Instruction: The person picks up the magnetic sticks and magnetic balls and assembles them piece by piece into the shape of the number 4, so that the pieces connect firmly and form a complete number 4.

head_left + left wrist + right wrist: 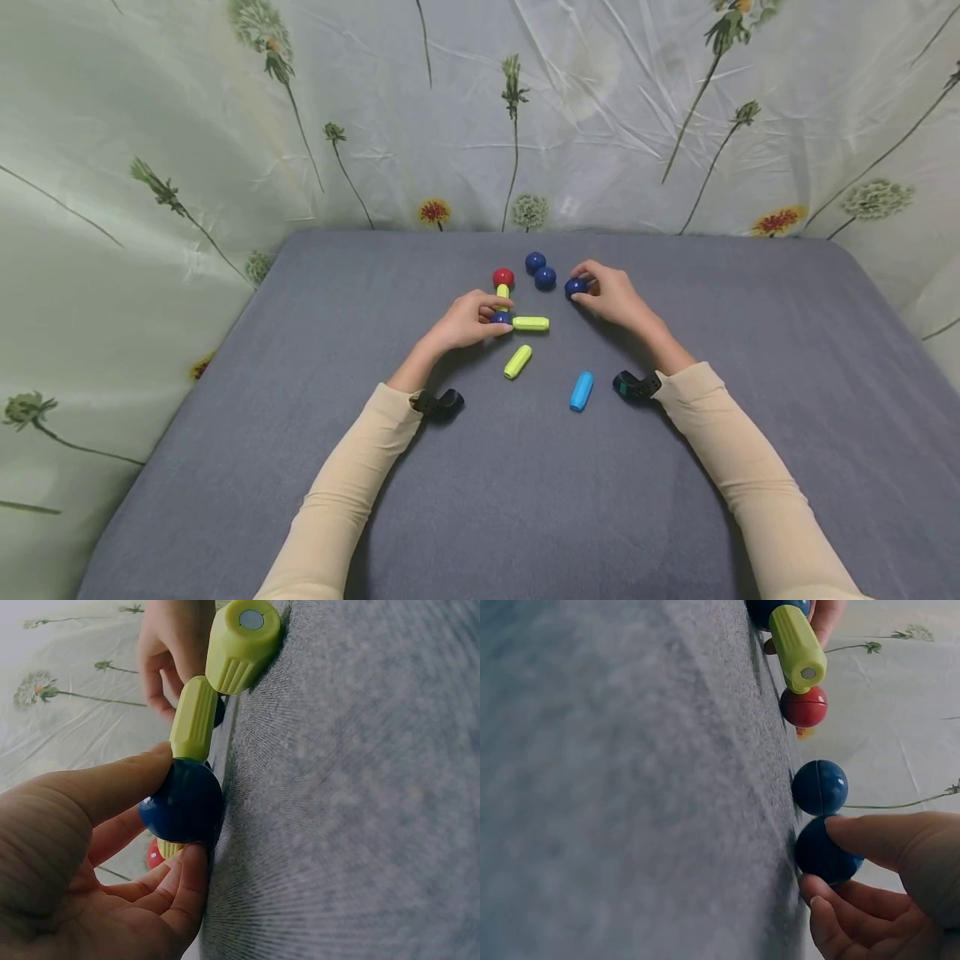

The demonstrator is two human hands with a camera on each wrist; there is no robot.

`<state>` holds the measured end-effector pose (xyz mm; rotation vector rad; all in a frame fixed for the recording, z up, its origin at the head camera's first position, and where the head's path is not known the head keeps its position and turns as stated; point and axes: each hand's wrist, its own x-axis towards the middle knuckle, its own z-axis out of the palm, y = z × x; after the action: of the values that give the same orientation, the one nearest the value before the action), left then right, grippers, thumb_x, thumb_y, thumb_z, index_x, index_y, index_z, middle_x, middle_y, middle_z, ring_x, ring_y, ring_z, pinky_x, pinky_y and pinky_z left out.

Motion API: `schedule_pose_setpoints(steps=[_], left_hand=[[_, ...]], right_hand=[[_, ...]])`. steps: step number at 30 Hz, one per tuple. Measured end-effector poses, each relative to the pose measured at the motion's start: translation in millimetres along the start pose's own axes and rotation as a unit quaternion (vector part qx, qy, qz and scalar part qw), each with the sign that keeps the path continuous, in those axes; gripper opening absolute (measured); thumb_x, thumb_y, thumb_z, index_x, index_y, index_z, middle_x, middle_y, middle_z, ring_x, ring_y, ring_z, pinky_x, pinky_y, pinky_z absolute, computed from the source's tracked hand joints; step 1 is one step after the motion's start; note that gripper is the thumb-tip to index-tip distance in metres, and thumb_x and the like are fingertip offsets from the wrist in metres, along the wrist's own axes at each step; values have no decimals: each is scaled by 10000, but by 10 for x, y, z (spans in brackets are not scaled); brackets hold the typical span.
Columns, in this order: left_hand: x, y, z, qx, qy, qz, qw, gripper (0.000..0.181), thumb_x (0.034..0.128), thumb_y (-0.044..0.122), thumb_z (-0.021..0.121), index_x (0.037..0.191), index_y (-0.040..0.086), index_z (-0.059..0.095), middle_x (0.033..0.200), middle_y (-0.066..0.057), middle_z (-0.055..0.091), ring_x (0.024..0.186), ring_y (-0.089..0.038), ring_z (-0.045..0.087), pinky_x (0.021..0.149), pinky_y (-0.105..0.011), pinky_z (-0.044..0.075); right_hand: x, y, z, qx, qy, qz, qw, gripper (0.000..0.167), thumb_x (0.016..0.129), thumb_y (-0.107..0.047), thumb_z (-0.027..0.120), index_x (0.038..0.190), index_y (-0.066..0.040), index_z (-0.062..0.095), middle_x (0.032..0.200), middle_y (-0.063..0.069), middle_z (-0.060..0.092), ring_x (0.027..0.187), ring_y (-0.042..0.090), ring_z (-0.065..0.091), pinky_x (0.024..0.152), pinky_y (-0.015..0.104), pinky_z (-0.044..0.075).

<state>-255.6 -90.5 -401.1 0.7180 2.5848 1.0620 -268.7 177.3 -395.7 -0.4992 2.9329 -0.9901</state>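
My left hand [467, 321] pinches a dark blue ball [184, 801] between thumb and fingers. One yellow-green magnetic rod [531, 323] extends right from that ball. Another yellow-green rod [503, 297] runs from behind the fingers to a red ball [503, 277]; whether it touches the blue ball is hidden in the head view. My right hand [611, 293] holds a second blue ball [576, 288] by thumb and fingertips, at the table surface. Two more blue balls, one nearer [545, 278] and one farther [535, 263], lie together between the hands.
A loose yellow-green rod [517, 362] with a silvery end disc lies nearer the body. Right of it is a bright blue rod [581, 391]. All rest on a grey cloth-covered table [510, 500], with a flower-print curtain [600, 108] behind it.
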Motion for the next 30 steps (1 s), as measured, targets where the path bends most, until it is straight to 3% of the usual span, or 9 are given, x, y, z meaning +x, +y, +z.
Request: schedule_pose_setpoints(steps=[5,9,14,16,23,30], left_hand=[[4,-7,-3,9,13,-15,10000,410,858,216,678,1243,95,603,1157,-162,581,1107,-294,591,916,-378,503],[-2,-3,3,4,27,-52,10000,407,857,218,679,1240,99,607,1151,-161,579,1099,-294,591,915,-377,503],[-9,1,11,-3,61,-75,10000,406,856,215,681,1239,99,608,1163,-163,581,1105,-297,589,923,-380,498],[-10,1,13,-11,60,-84,9999,406,857,216,680,1240,100,607,1169,-162,580,1109,-297,587,926,-380,496],[-12,-3,14,-35,49,-95,9999,405,862,221,674,1242,98,604,1173,-161,577,1107,-297,586,926,-386,495],[-8,5,9,-93,43,-134,9999,404,865,214,671,1243,92,601,1177,-161,575,1109,-295,582,932,-388,493]], right_hand=[[-74,18,-31,80,-171,-44,9998,306,884,-113,622,1155,-14,522,1157,247,598,759,264,608,613,300,458],[-130,28,-58,51,-410,-257,9988,342,882,-111,625,1200,-23,538,1168,242,607,718,219,588,615,290,439],[-165,20,-82,-59,-691,-542,9961,380,883,-95,615,1260,-65,579,833,176,590,610,156,445,595,290,363],[-177,16,-86,-40,-748,-568,9956,361,873,-88,622,1233,-70,603,772,136,558,586,149,428,590,288,360],[-223,-1,-81,185,-869,-628,9941,355,835,-96,683,1178,-55,605,1137,181,624,735,193,605,627,286,453],[-237,-33,-64,193,-989,-688,9925,348,825,-88,693,1155,-47,589,1164,198,616,835,238,635,679,311,477]])
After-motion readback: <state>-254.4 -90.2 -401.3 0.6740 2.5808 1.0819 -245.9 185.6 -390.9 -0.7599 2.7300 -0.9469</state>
